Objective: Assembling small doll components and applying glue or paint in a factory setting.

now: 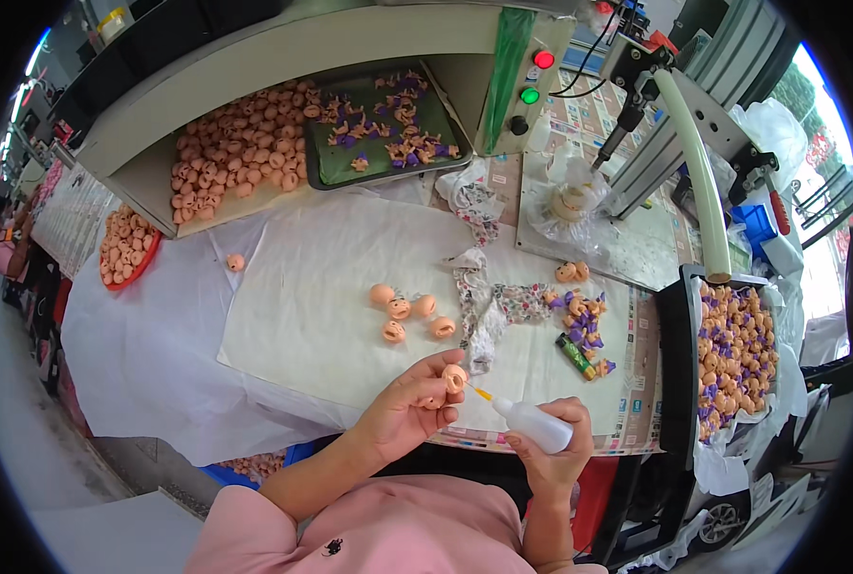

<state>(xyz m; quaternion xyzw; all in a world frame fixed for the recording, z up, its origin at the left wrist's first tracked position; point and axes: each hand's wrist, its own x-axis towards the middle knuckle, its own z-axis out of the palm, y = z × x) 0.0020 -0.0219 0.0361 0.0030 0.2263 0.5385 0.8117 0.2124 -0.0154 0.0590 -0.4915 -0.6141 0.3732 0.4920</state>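
Pinched in the fingertips of my left hand (403,402) is a small flesh-coloured doll head (454,376), its hollow opening facing me. A second head (430,403) is tucked against the lower fingers of that hand. My right hand (560,445) grips a white squeeze bottle (538,427), tilted so that its thin needle with a yellow base points at the opening. Whether the needle tip touches the head is too small to tell. Just beyond, several loose doll heads (400,309) lie on the white sheet. A crumpled floral cloth (484,311) stretches beside them.
Small purple-clad doll bodies (584,320) and a green glue stick-like tube (575,356) lie to the right. A black crate (677,364) of assembled figures stands beyond. At the back are a metal-framed box (302,38), a tray of bodies (383,182) and a machine (637,115).
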